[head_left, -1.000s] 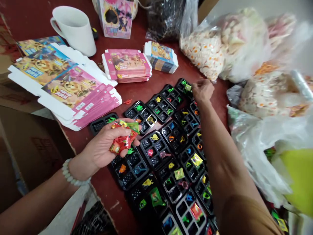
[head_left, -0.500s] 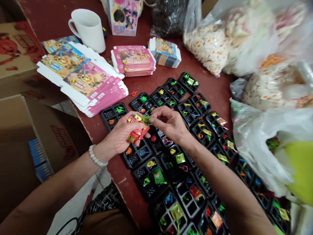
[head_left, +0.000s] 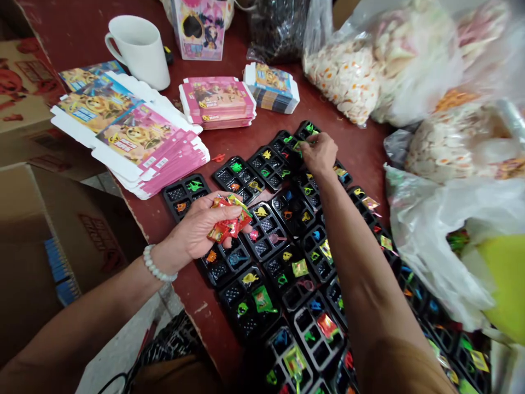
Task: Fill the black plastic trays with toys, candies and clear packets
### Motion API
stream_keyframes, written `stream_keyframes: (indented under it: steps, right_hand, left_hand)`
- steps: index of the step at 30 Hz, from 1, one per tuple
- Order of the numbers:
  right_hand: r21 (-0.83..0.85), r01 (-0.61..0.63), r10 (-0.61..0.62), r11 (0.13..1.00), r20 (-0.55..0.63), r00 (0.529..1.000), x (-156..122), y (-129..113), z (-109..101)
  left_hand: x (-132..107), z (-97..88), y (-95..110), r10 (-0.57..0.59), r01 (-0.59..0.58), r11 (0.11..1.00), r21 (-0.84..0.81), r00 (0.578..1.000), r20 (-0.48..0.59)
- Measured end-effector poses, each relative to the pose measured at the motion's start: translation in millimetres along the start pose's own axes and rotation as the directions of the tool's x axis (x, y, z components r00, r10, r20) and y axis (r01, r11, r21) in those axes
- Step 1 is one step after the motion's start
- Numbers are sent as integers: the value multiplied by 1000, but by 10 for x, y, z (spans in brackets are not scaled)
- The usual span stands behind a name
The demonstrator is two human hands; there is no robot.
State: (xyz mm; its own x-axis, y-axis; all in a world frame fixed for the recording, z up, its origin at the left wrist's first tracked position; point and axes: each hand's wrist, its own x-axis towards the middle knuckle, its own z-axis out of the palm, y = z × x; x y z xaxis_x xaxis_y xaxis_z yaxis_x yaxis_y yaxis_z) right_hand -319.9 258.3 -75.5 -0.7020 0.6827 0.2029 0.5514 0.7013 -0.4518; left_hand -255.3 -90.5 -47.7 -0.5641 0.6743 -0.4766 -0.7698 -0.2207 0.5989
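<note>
Packets — in left grip | trays — below right grip

Black trays partly hidden behind the right forearm (lowest ones cut off)

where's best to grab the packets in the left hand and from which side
Probably pinch the packets by the loose edges jutting past the thumb of the left hand, coming from the person's right: those edges fan out uncovered, while thumb and palm block the opposite side.
</note>
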Motion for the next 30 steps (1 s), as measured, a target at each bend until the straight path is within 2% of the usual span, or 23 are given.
stream_keyframes:
  steps: [3, 5, 6, 7, 8, 10, 11, 13, 15, 19, 21, 23, 25, 27, 28, 30]
  right_hand:
    - [15, 68, -68, 998, 2, 998, -262, -107, -97]
    - [165, 149, -162, 975, 66, 985, -583, -248, -256]
    - [279, 173, -221, 945, 151, 964, -772, -334, -349]
    - [404, 159, -285, 901, 276, 918, -969, -424, -444]
    - [500, 110, -343, 859, 402, 849, -1163, -513, -534]
    - [595, 9, -422, 804, 559, 714, -1503, -668, -678]
    - [605, -24, -437, 796, 602, 668, -1637, -724, -728]
    - [597, -44, -435, 801, 632, 641, -1823, -786, -784]
    - [585, -16, -428, 811, 612, 665, -1930, -790, -803]
    - [579, 119, -459, 807, 487, 743, -2080, -732, -821]
    - [582, 105, -423, 807, 444, 790, -2143, -700, -844]
    - [593, 17, -332, 805, 426, 841, -2164, -651, -880]
    - [599, -82, -230, 797, 425, 875, -2105, -550, -924]
    - [580, -119, -136, 806, 377, 916, -1943, -374, -961]
    - [544, -101, -88, 833, 310, 947, -1827, -256, -974]
    - [396, -29, -10, 918, 96, 995, -1552, 12, -977]
  left_hand:
    - [15, 30, 4, 9, -9, 1000, 8, 1000, 20]
    - [3, 50, 6, 10, -10, 1000, 23, 999, 35]
    - [-9, 59, 4, 7, -9, 1000, 29, 999, 43]
    - [-25, 69, 0, 4, -5, 999, 33, 999, 48]
    - [-44, 79, -9, 0, -2, 999, 36, 999, 51]
    - [-86, 99, -37, -2, 0, 999, 50, 998, 57]
    - [-108, 107, -56, 1, -6, 998, 64, 998, 62]
    - [-151, 123, -99, 16, -25, 994, 107, 996, 83]
    - [-189, 136, -144, 28, -42, 988, 146, 995, 97]
    - [-245, 164, -226, 2, -17, 983, 181, 997, 83]
    - [-267, 182, -260, -14, -2, 982, 189, 996, 83]
    - [-286, 200, -288, -29, 10, 981, 195, 995, 94]
    - [-299, 213, -310, -51, 31, 981, 192, 994, 100]
    - [-303, 215, -321, -69, 52, 985, 166, 993, 99]
    - [-301, 212, -322, -73, 58, 988, 144, 993, 98]
    - [-292, 201, -310, -80, 71, 992, 101, 992, 95]
